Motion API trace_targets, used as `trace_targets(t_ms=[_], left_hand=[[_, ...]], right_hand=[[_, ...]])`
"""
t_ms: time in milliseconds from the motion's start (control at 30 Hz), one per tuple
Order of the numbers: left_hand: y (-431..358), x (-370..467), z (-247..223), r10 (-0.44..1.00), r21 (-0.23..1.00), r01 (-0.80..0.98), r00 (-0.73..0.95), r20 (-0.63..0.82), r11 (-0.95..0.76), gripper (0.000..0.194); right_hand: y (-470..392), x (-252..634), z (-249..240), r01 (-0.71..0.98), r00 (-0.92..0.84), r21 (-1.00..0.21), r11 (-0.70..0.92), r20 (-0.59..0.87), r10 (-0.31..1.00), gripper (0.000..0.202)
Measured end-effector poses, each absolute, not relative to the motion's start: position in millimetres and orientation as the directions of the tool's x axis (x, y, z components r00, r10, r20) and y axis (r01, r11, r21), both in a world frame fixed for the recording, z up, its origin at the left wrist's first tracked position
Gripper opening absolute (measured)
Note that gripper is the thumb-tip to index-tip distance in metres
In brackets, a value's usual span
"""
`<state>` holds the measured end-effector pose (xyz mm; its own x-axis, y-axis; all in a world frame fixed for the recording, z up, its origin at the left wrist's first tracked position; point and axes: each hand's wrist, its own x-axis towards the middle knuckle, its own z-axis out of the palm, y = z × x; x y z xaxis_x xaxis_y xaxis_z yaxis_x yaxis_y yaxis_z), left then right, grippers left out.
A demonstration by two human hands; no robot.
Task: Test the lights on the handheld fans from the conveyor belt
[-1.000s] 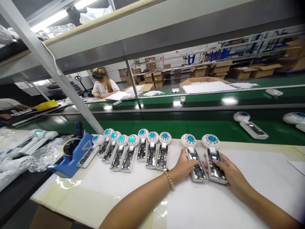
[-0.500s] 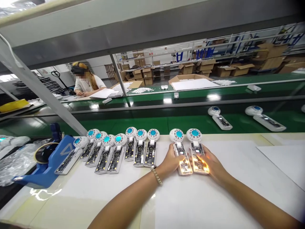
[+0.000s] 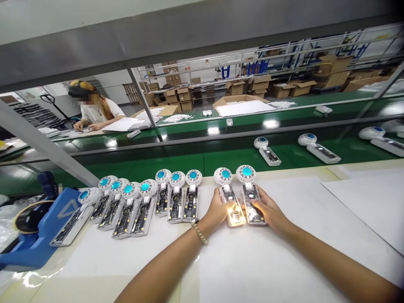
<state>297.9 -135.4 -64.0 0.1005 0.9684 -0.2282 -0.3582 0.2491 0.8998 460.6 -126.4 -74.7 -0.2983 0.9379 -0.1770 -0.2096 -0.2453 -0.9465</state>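
Observation:
My left hand (image 3: 218,209) grips a handheld device (image 3: 235,214) with a round white head, a blue centre and a see-through handle over a circuit board. Its lower handle glows warm yellow under my thumb. In my right hand (image 3: 268,210) is a matching device (image 3: 252,215). That one's lower handle is not glowing, though a small white light shows near its top. Both stand side by side, heads away from me, just over or on the white table sheet (image 3: 252,269). Left of my hands lies a row of several similar devices (image 3: 191,202), their handles unlit.
Beyond the table runs a green conveyor belt (image 3: 221,158) carrying several more devices (image 3: 269,155). A blue tape dispenser (image 3: 47,235) sits at the left. Across the belt, a person (image 3: 101,111) works near an open carton (image 3: 243,101). A metal shelf (image 3: 189,33) hangs overhead.
The yellow glow in the right-hand device has gone out, while the left-hand one still glows. My view has turned slightly right. The devices on the belt have shifted left relative to the table.

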Motion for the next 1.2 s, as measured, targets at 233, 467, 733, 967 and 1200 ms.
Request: trace_targets(t_ms=[233,467,733,967,1200], left_hand=[[-131.3,294.9,-74.2,0.973,0.906,-0.354,0.111,-0.204,0.231,0.048],[-131.5,294.9,-74.8,0.974,0.916,-0.332,0.119,-0.195,0.224,0.047],[-131.8,295.6,-72.9,0.972,0.911,-0.342,0.133,-0.195,0.230,0.049],[-134.3,294.2,-70.1,0.964,0.898,-0.368,0.198,-0.178,0.241,0.057],[-136.3,295.7,-65.4,0.972,0.939,-0.291,0.198,-0.126,0.181,0.060]], right_hand=[[-126.0,459.5,-73.1,-0.236,-0.324,-0.933,-0.271,-0.187,0.927,0.059],[-125.4,458.5,-73.9,-0.261,-0.318,-0.934,-0.245,-0.156,0.935,0.052],[-125.8,458.0,-72.3,-0.281,-0.329,-0.926,-0.251,-0.153,0.932,0.062],[-125.3,462.4,-74.9,-0.290,-0.384,-0.941,-0.176,-0.054,0.922,0.064],[-126.3,464.0,-75.2,-0.304,-0.415,-0.945,-0.116,0.022,0.909,0.059]])
